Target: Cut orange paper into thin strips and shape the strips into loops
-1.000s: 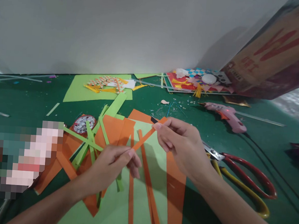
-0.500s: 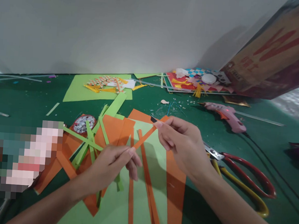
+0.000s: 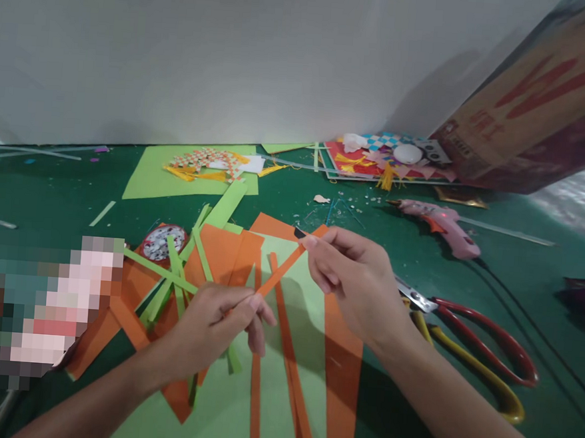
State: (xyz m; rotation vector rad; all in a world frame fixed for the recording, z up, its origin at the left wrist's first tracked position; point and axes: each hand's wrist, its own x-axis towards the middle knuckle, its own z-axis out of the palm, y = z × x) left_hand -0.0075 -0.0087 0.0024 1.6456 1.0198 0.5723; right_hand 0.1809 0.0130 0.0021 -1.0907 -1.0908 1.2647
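Grip: my left hand [image 3: 215, 327] pinches the near end of a narrow orange strip [image 3: 279, 271] between thumb and forefinger; my right hand [image 3: 358, 283] pinches the far end the same way.
Strip: held straight in the air over the light green sheet [image 3: 239, 409].
Axis: slanted, with the low end near and left and the high end far and right.
Surface: a dark green table [image 3: 48, 195] under the sheet, strewn with cut strips; scissors [image 3: 469, 345] lie right of the sheet, and the pink glue gun [image 3: 442, 226] farther back.
Room: white wall [image 3: 234, 55] behind the sheet; cardboard box [image 3: 540, 109] to its far right.
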